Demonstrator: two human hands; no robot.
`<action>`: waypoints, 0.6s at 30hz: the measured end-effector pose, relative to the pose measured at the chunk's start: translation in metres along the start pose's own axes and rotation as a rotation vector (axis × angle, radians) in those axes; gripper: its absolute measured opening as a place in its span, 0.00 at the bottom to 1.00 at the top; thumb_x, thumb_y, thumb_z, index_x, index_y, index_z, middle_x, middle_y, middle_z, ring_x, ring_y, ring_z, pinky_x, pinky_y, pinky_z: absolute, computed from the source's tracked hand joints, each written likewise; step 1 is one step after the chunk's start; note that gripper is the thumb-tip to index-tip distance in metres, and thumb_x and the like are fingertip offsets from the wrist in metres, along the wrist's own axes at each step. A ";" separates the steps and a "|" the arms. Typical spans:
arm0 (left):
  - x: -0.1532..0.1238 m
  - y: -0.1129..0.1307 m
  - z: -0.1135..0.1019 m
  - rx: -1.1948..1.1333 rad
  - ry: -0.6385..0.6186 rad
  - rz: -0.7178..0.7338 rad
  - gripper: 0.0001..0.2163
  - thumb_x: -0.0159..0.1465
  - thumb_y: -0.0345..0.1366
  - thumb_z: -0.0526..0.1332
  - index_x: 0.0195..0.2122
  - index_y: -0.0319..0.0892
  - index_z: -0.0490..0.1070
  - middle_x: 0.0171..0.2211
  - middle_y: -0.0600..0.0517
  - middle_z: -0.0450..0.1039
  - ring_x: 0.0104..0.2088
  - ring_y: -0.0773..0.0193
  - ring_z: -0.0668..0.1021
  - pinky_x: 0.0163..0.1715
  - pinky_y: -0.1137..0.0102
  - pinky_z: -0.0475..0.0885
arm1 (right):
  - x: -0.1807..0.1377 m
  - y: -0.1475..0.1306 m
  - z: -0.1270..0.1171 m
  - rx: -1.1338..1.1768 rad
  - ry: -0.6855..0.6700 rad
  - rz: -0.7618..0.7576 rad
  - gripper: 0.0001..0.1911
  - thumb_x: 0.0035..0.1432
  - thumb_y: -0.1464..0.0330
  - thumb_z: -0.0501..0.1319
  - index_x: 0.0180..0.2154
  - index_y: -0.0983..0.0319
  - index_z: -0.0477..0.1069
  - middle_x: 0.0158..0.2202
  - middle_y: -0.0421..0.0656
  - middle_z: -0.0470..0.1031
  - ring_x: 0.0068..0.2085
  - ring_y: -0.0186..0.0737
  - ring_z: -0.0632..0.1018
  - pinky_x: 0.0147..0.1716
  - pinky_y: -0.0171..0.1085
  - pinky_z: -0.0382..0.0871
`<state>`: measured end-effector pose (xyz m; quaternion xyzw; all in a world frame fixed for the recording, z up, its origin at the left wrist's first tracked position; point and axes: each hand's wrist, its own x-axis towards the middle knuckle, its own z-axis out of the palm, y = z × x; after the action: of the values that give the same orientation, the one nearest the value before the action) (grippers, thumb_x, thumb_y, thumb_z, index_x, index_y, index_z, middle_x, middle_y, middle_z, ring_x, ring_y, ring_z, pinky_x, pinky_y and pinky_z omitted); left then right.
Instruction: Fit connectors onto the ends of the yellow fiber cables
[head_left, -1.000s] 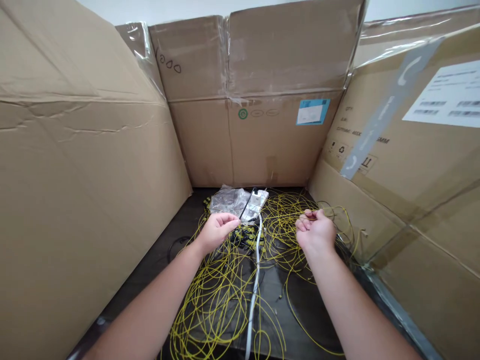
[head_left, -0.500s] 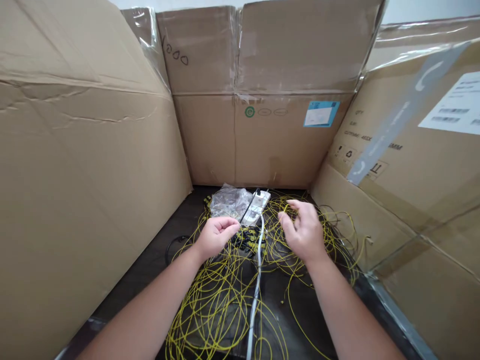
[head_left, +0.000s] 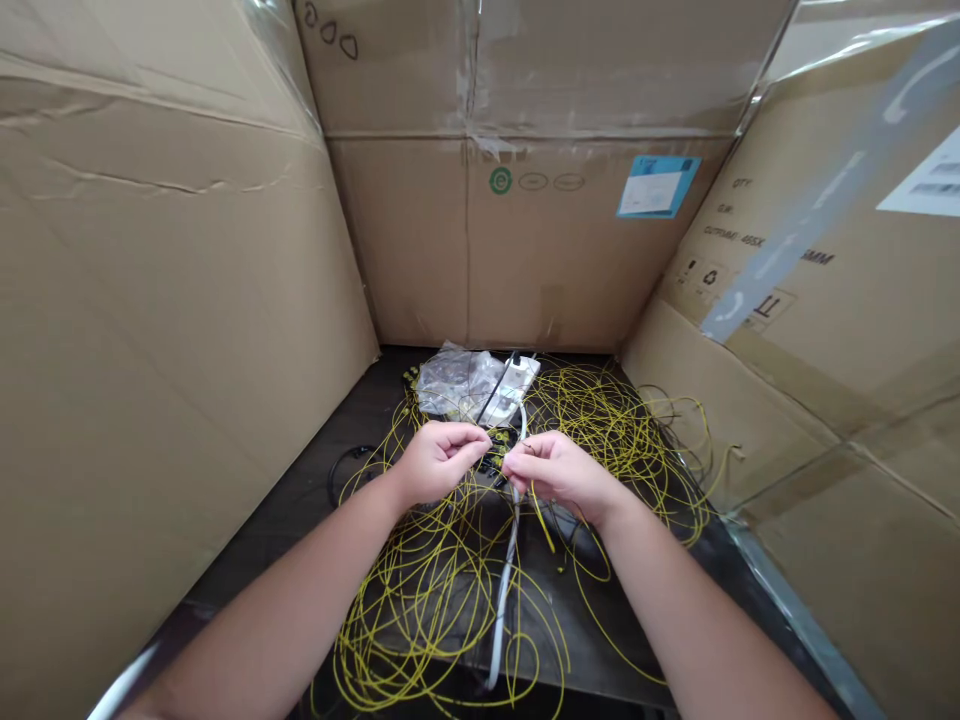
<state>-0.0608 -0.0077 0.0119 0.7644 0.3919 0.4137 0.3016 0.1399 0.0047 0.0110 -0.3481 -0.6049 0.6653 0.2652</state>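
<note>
My left hand (head_left: 441, 462) is closed in a pinch over the middle of the dark tabletop. What its fingertips hold is too small to make out. Facing it, a small gap away, my right hand (head_left: 559, 474) pinches a thin yellow cable (head_left: 543, 518), with a short thicker yellow length hanging below the fingers. Between and beneath both hands lies a cluster of black and yellow connector ends (head_left: 493, 460), partly covered by the fingers. Loose coils of yellow cable (head_left: 420, 610) spread in front of my left hand, and another tangle (head_left: 600, 415) lies beyond my right hand.
A white power strip (head_left: 512, 388) with a black plug stands behind the hands, beside a crumpled clear plastic bag (head_left: 457, 380). Its white cord (head_left: 504, 600) runs toward me. Large cardboard boxes wall in the left (head_left: 172, 330), back (head_left: 547, 260) and right (head_left: 847, 370) sides.
My right hand has moved left and down from the right-hand tangle to meet my left hand, bringing a yellow cable. The left hand stays in its pinch. The view has tilted slightly downward.
</note>
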 end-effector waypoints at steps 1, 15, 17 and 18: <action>0.000 0.000 0.000 -0.004 0.011 0.001 0.10 0.60 0.37 0.56 0.29 0.35 0.73 0.24 0.50 0.71 0.24 0.69 0.70 0.25 0.75 0.65 | -0.001 -0.001 0.000 0.005 -0.001 -0.004 0.17 0.49 0.58 0.63 0.25 0.67 0.68 0.19 0.38 0.66 0.16 0.23 0.56 0.15 0.28 0.44; 0.002 -0.002 0.002 -0.185 0.053 -0.148 0.11 0.58 0.40 0.59 0.27 0.36 0.72 0.21 0.53 0.68 0.22 0.70 0.67 0.24 0.75 0.64 | -0.001 -0.004 -0.006 0.056 0.133 -0.005 0.20 0.47 0.53 0.63 0.27 0.66 0.70 0.13 0.31 0.50 0.14 0.23 0.50 0.13 0.28 0.40; 0.003 -0.002 0.001 -0.128 -0.002 -0.129 0.11 0.59 0.39 0.58 0.27 0.36 0.73 0.22 0.52 0.70 0.23 0.69 0.69 0.25 0.74 0.65 | -0.001 -0.003 -0.006 0.004 0.178 -0.022 0.21 0.47 0.52 0.62 0.29 0.66 0.71 0.13 0.31 0.50 0.15 0.24 0.50 0.14 0.28 0.40; 0.003 -0.002 0.001 -0.076 -0.030 -0.103 0.11 0.59 0.39 0.57 0.28 0.36 0.73 0.23 0.51 0.71 0.24 0.68 0.70 0.27 0.73 0.66 | 0.000 -0.002 -0.006 -0.033 0.187 -0.035 0.21 0.47 0.52 0.62 0.28 0.66 0.71 0.13 0.31 0.49 0.15 0.24 0.50 0.14 0.29 0.40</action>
<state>-0.0595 -0.0043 0.0116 0.7375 0.4101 0.4005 0.3570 0.1444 0.0083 0.0131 -0.4022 -0.5946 0.6149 0.3263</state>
